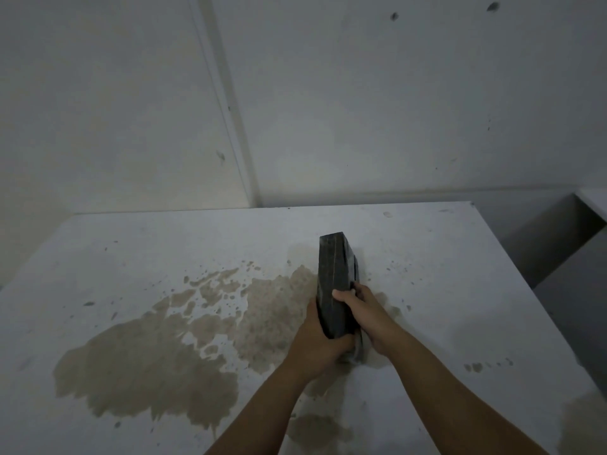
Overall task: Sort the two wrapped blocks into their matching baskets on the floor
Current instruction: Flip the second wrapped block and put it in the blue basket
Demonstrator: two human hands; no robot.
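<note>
No readable text anywhere, honestly: no labels, brands or numbers on the dark wrapped block [335,284].

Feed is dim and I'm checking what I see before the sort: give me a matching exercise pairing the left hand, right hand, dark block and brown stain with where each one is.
Things:
1. left hand
2. right hand
3. dark block
4. brown stain

Places:
A. spread across the white table, mostly left of the hands
B. gripping the block's near end from the left
C. standing on edge between both hands
D. thumb hooked over the block's top edge, from the right

Pairs: 1-B, 2-D, 3-C, 4-A
</note>
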